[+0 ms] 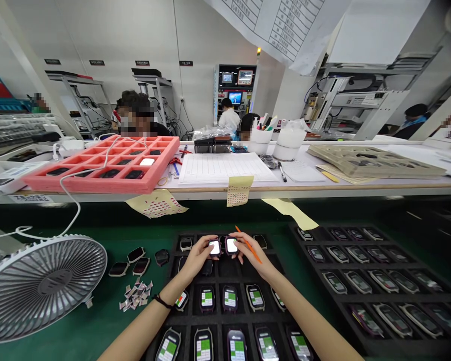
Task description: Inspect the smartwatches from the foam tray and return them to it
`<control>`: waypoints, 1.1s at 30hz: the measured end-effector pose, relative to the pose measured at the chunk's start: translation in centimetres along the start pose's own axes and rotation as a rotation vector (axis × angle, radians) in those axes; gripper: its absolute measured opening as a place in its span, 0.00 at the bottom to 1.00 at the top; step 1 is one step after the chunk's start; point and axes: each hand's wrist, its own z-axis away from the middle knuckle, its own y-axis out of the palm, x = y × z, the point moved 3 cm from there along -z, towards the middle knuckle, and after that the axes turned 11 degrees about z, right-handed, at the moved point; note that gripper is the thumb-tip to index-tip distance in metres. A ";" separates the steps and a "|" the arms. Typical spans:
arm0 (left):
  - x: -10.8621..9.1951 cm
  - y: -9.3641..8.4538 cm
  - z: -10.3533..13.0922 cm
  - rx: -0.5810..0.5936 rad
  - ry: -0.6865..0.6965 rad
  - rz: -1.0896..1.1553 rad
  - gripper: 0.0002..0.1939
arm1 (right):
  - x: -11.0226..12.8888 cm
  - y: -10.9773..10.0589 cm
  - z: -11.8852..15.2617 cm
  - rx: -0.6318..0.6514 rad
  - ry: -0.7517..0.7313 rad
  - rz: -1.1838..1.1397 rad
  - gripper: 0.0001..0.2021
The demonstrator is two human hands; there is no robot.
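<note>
Above the black foam tray [221, 315], my left hand [197, 257] is closed on a smartwatch case [214, 247] with a lit white screen. Close beside it, my right hand [251, 254] grips a second, dark purple smartwatch case [231, 244], its screen also white. An orange pen-like stick [249, 244] slants across the right hand, tucked between the fingers. Below the hands, the tray's compartments hold several watch cases, such as this watch [230, 298], with green and white screens. My forearms cover part of the tray.
A second black tray [332, 296] with several watches lies to the right. On the left stand a white fan [54, 283], loose watch cases [136, 254] and a pile of small silvery pieces [136, 295]. A raised shelf [210, 189] carries a pink foam tray [150, 185] and papers [225, 168].
</note>
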 end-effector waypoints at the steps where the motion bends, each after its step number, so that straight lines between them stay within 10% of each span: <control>1: 0.1 0.0 -0.1 0.004 0.008 -0.004 0.19 | -0.1 0.0 0.0 0.012 -0.003 -0.003 0.17; 33: -0.3 0.1 0.3 -0.038 -0.005 0.041 0.18 | 0.4 -0.2 0.1 -0.038 0.031 -0.027 0.15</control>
